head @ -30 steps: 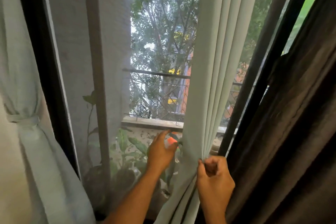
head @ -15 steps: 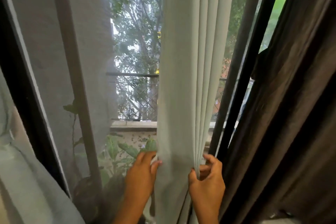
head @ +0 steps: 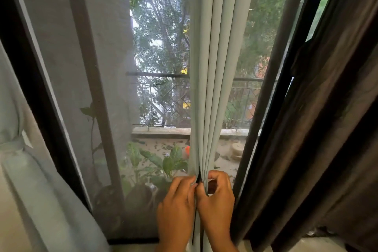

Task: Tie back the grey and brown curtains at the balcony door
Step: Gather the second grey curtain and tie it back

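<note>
1. My left hand [head: 176, 204] and right hand [head: 217, 196] meet low in the middle of the view, both closed on the grey curtain [head: 212, 67], bunching its pleats into a narrow neck.
2. My left grip pinches the folds from the left side; my right grip curls around them from the right, knuckles toward me. The two hands touch at the gathered cloth.
3. Above my hands the grey curtain hangs in tight upright pleats in front of the balcony door screen [head: 98, 67].
4. The brown curtain [head: 327, 129] hangs loose just to the right, its dark folds slanting down beside my right hand.
5. At the far left, another grey curtain [head: 30, 180] is already cinched by a tie band [head: 12, 145].
6. Through the screen I see a balcony railing [head: 155, 75] and leafy potted plants [head: 167, 161].
</note>
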